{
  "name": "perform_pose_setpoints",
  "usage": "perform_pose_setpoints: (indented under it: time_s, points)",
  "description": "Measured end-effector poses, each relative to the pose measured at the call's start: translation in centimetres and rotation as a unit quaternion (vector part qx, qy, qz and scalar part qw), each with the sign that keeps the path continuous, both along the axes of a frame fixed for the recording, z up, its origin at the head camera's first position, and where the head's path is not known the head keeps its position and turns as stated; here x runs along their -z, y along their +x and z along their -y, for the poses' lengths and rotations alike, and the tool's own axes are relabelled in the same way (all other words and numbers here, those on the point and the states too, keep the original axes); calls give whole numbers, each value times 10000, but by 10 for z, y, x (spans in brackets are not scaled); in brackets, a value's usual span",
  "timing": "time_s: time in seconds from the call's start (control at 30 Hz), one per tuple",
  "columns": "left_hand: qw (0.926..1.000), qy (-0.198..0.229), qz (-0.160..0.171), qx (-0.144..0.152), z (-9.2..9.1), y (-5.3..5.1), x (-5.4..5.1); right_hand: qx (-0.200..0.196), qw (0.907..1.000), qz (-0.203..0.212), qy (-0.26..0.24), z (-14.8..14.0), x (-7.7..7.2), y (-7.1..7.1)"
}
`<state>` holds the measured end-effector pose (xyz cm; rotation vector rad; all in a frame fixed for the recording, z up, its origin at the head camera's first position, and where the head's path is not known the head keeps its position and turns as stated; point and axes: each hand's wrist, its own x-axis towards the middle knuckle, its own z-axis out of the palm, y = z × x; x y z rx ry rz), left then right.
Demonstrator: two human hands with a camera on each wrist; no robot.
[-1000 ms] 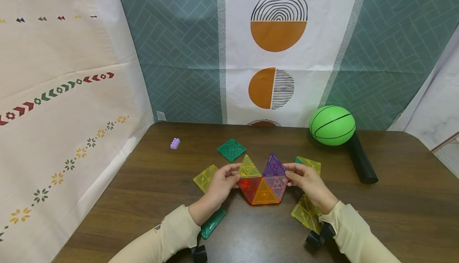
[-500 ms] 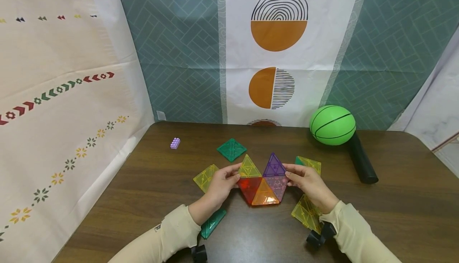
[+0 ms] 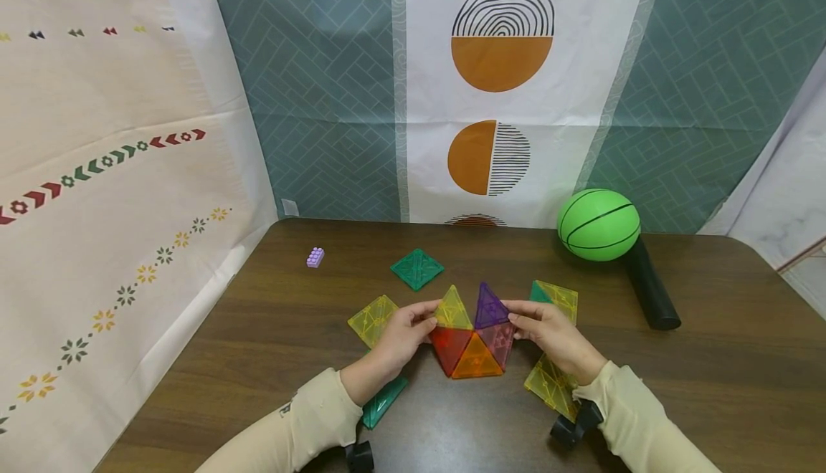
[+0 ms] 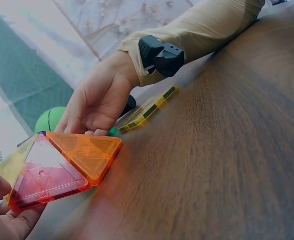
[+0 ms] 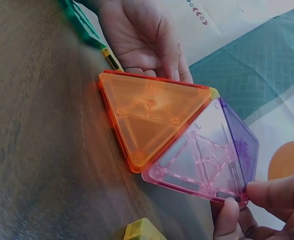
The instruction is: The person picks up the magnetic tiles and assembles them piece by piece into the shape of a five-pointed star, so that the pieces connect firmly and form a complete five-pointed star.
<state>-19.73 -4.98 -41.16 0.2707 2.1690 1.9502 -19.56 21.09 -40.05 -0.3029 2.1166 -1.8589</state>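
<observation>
Standing by the counter (image 3: 452,437), I could see a row (image 3: 476,349) of five see-through triangular tiles held between both hands, its long axis running left to right, curved like an open fan with the orange triangle (image 5: 147,117) at the middle, nearest the person. The left hand (image 3: 400,333) had thumb and fingers pinching the outer edge where the yellow triangle (image 3: 454,310) met the red triangle (image 3: 450,347); the right hand (image 3: 555,333) pinched the opposite edge, where the purple triangle (image 3: 490,309) met the pink triangle (image 3: 500,342). Neither hand was the nearer, since each had hold of its own end. Any bending of the row would, I judged, turn on the V-shaped gap at its far side: the yellow and purple points stood apart there, while their inner corners came close together above the orange tip. The orange piece hung low over the counter, though I couldn't tell whether it touched. A loose yellow tile (image 3: 371,321) lay just beside the left hand, more yellow tiles (image 3: 547,389) near the right wrist, and a green diamond (image 3: 406,270) beyond the row.
</observation>
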Motion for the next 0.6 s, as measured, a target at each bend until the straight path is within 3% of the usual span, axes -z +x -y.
perform_pose_setpoints:
  time_s: [0.37,0.6]
  points:
    - [9992,-140,16,385,-1,1,1,-208,9994,-85,261,3,0,2]
    - [9964,-497,-270,636,-2,2,2,-323,9977,-244,535,5,-2,3]
